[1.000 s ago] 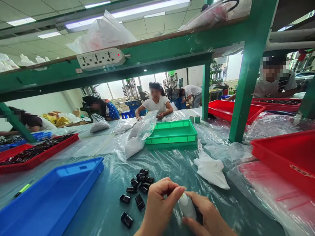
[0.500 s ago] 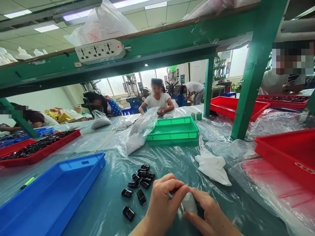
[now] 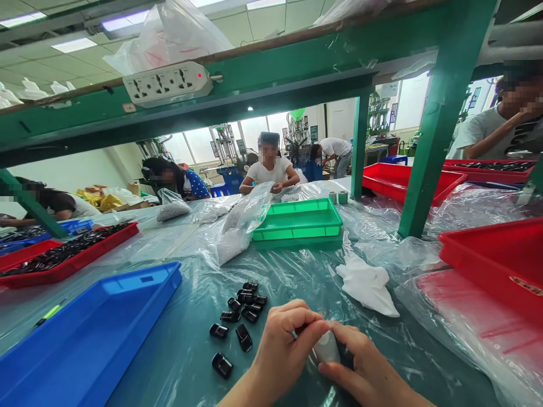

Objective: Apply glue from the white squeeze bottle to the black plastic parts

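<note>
At the bottom middle, my right hand (image 3: pixel 362 359) is closed around a translucent whitish rounded piece (image 3: pixel 327 349), with the thumb low on it and the fingers along its upper side. My left hand (image 3: pixel 286 339) pinches at the upper end of that piece, its fingertips meeting those of my right hand. Whatever sits in the left pinch is hidden by the fingers. Several small glossy black plastic parts (image 3: pixel 244 337) lie loosely grouped on the plastic-covered table (image 3: pixel 190 333), just left of my left hand.
A blue tray (image 3: pixel 85 333) stands left, a green tray (image 3: pixel 297 232) ahead, a red tray (image 3: pixel 492 249) right. A white cloth (image 3: pixel 368 284) lies beyond my right hand. The green shelf frame (image 3: pixel 432 130) crosses above. Several people sit around the table.
My hands keep nearly the same grip on the whitish piece; the right hand has shifted very slightly. At far right, a person has come further into view, a hand raised near the face.
</note>
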A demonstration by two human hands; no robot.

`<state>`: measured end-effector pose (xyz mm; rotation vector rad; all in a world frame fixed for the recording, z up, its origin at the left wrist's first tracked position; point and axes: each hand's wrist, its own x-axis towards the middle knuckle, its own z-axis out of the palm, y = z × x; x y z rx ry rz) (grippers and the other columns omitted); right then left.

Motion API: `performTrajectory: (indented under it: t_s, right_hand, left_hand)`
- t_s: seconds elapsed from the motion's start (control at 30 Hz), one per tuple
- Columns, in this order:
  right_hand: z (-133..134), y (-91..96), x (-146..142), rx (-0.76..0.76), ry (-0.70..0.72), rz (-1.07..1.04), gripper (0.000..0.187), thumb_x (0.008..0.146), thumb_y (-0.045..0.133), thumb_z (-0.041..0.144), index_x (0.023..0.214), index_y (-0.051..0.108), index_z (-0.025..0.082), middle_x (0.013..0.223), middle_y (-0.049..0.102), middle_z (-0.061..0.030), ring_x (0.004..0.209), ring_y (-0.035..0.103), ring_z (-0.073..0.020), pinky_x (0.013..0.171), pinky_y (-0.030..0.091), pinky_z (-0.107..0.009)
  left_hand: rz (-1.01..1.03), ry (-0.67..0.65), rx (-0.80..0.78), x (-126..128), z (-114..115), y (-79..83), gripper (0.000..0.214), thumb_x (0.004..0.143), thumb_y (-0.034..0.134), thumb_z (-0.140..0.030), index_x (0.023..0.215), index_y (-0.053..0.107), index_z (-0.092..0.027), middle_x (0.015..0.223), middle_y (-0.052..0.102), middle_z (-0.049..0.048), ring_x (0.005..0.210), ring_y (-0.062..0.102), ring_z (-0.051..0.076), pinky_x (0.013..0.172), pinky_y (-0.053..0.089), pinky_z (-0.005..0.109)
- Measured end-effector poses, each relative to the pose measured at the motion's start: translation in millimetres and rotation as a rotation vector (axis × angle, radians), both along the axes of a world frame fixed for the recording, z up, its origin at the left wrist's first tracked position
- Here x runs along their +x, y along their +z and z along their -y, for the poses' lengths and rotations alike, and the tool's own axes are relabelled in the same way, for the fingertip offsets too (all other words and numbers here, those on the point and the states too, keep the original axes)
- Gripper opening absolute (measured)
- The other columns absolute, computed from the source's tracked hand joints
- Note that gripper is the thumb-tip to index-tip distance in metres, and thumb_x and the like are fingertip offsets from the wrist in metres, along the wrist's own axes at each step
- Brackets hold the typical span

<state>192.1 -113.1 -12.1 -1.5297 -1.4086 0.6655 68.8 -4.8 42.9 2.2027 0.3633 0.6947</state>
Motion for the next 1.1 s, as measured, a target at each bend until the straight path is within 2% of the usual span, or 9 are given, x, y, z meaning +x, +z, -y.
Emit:
performTrajectory:
  t_s: [0.33,0.43,0.53,0.63,0.67,0.77,0.87,1.0,1.1]
  right_hand:
    - [-1,-5.6,2,0.007,-0.010,0.006,0.046,0.079,0.058,0.036,0.120,0.055,0.017,0.119,0.060,-0.0093,0.108,0.054,-0.0267,0.094,0.042,-0.040]
    - [2,-11.5,2,0.017,-0.054,0.075,0.047,0.080,0.057,0.040,0.121,0.055,0.018,0.121,0.059,-0.0093,0.110,0.053,-0.0277,0.095,0.043,-0.039]
    - [3,-16.8,3,0.006,-0.097,0.123,0.049,0.080,0.056,0.046,0.120,0.057,0.018,0.120,0.060,-0.0095,0.109,0.054,-0.0294,0.093,0.045,-0.039]
    - [3,-19.1,4,-0.011,-0.102,0.158,0.053,0.081,0.051,0.053,0.119,0.057,0.017,0.119,0.060,-0.0116,0.108,0.055,-0.0310,0.090,0.047,-0.039]
    - [3,-19.4,5,-0.029,-0.095,0.166,0.055,0.081,0.049,0.055,0.120,0.056,0.016,0.120,0.060,-0.0118,0.109,0.055,-0.0311,0.090,0.047,-0.039]
    - [4,-20.2,6,-0.105,-0.073,0.169,0.060,0.082,0.045,0.058,0.124,0.052,0.016,0.124,0.057,-0.0110,0.113,0.052,-0.0296,0.095,0.044,-0.040]
    - [7,-21.0,6,-0.152,-0.088,0.187,0.063,0.081,0.044,0.061,0.126,0.051,0.016,0.129,0.053,-0.0106,0.118,0.048,-0.0301,0.098,0.042,-0.040]
    - [8,-18.7,5,-0.193,-0.126,0.192,0.066,0.078,0.044,0.063,0.125,0.052,0.017,0.130,0.053,-0.0098,0.119,0.047,-0.0322,0.095,0.044,-0.039]
    - [7,-16.3,5,-0.194,-0.109,0.149,0.068,0.078,0.045,0.063,0.128,0.048,0.017,0.130,0.053,-0.0105,0.117,0.049,-0.0309,0.095,0.044,-0.039]
  left_hand:
    - [0.000,-0.026,-0.050,4,1,-0.9,0.031,0.085,0.053,-0.036,0.072,0.071,-0.014,0.060,0.058,0.0032,0.057,0.048,0.011,0.056,0.036,0.023]
    - [-0.033,-0.005,-0.071,0,-1,2.0,0.030,0.080,0.060,-0.041,0.092,0.071,-0.017,0.065,0.056,0.0015,0.058,0.045,0.011,0.057,0.036,0.023]
    - [-0.063,0.074,-0.110,-16,-9,13.9,0.043,0.075,0.064,-0.044,0.111,0.061,-0.020,0.082,0.059,0.0024,0.065,0.047,0.012,0.061,0.040,0.024]
    - [-0.202,0.172,0.005,-47,-22,27.5,0.015,0.083,0.053,-0.028,0.089,0.062,-0.018,0.084,0.059,0.0025,0.068,0.050,0.013,0.060,0.039,0.024]
    - [-0.280,0.187,0.060,-60,-26,29.3,0.013,0.083,0.048,-0.021,0.083,0.061,-0.018,0.084,0.059,0.0026,0.068,0.050,0.013,0.061,0.039,0.024]
    - [-0.545,0.228,0.200,-96,-36,22.3,0.029,0.071,0.040,0.000,0.082,0.060,-0.018,0.092,0.060,0.0037,0.085,0.053,0.017,0.073,0.040,0.027]
    - [-0.705,0.291,0.275,-119,-40,4.6,0.043,0.065,0.033,0.006,0.084,0.063,-0.020,0.098,0.059,0.0055,0.093,0.052,0.020,0.078,0.040,0.030]
    - [-0.723,0.377,0.296,-121,-39,-8.0,0.041,0.072,0.031,0.002,0.082,0.065,-0.019,0.095,0.059,0.0076,0.089,0.053,0.022,0.072,0.040,0.030]
    - [-0.561,0.379,0.092,-107,-36,-4.4,0.025,0.075,0.043,-0.008,0.078,0.065,-0.018,0.081,0.061,0.0061,0.081,0.054,0.021,0.069,0.038,0.030]
